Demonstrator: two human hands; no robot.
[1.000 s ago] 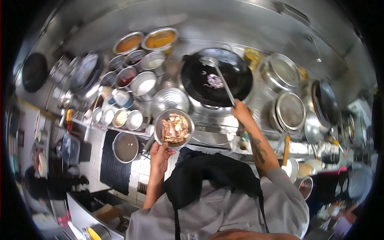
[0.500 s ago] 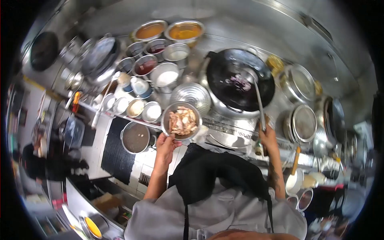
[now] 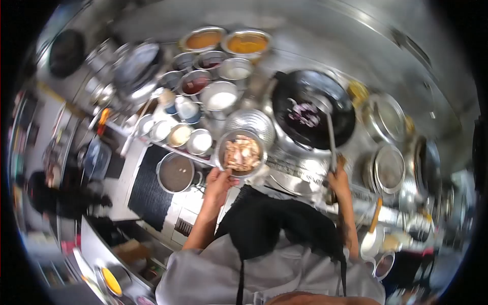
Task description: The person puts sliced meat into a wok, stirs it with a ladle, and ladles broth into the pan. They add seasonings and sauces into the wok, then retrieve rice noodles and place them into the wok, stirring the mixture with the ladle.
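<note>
My left hand [image 3: 218,185] grips the near rim of a metal bowl [image 3: 220,150], held level above the counter's front edge. Inside the bowl lie pale and brown pieces, like sliced meat [image 3: 243,154]; their exact kind is unclear. My right hand [image 3: 339,182] is wrapped round the long handle of a ladle [image 3: 332,137]. The ladle's head rests inside a black wok [image 3: 310,136], towards its right side. Left of the ladle head, chopped purple-and-white pieces that look like red onion [image 3: 304,114] are spread over the wok's bottom.
A perforated strainer [image 3: 249,120] sits just beyond the bowl. Several seasoning containers [image 3: 200,141] stand to the left, with two pans of orange liquid [image 3: 247,42] behind. Metal pots [image 3: 390,168] stand right of the wok. A pot of murky liquid [image 3: 175,174] is lower left. Another person [image 3: 61,198] stands far left.
The view has shifted slightly, moving the scene rightward and down. The onion pieces have spread out and now lie further left of the ladle head. Both hands keep their holds.
</note>
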